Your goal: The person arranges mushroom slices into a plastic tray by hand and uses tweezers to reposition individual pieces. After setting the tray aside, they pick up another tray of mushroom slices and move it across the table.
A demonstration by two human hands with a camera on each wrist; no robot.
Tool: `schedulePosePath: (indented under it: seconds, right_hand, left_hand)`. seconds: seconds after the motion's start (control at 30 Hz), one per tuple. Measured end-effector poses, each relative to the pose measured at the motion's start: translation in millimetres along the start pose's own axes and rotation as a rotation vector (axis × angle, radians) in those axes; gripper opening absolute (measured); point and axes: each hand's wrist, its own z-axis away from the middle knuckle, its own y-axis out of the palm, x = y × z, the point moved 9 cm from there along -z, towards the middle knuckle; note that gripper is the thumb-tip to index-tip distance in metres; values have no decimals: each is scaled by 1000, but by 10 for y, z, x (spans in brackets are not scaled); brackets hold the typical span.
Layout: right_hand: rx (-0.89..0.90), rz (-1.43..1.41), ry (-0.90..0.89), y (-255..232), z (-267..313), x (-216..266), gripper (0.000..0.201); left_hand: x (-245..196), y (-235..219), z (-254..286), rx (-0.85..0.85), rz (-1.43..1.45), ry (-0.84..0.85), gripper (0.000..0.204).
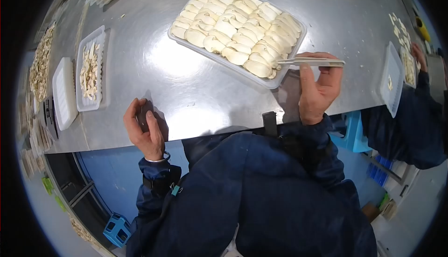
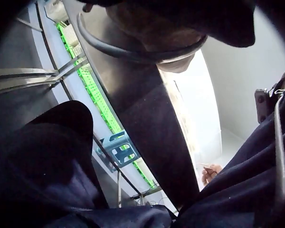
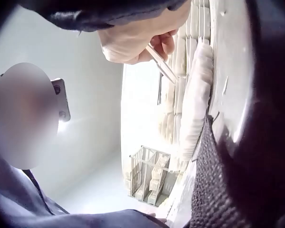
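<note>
A clear plastic tray holds rows of overlapping pale slices, which look like sliced mushroom. At its near right corner, my right hand pinches metal tweezers between thumb and fingers. The tweezer tips lie right at the end slices of the nearest corner. In the right wrist view, the tweezers point down toward the pale rows. My left hand rests at the table's front edge, fingers loosely bent, holding nothing. The left wrist view catches mostly sleeve and a wrist band.
On the left, a white tray contains loose slices, beside another white tray. A heap of slices lies farther left. At right, another person's hand is near a white tray. Blue stools stand below the metal table.
</note>
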Motion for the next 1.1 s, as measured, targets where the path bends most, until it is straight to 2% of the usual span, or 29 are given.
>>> schedulePosePath:
  seconds: [0.33, 1.1]
  right_hand:
    - [75, 3, 3, 138, 16, 25, 26]
    - [89, 51, -12, 168, 7, 41, 25]
  left_hand:
    - [-29, 1, -4, 32, -51, -4, 37]
    - [-28, 2, -7, 33, -62, 19, 37]
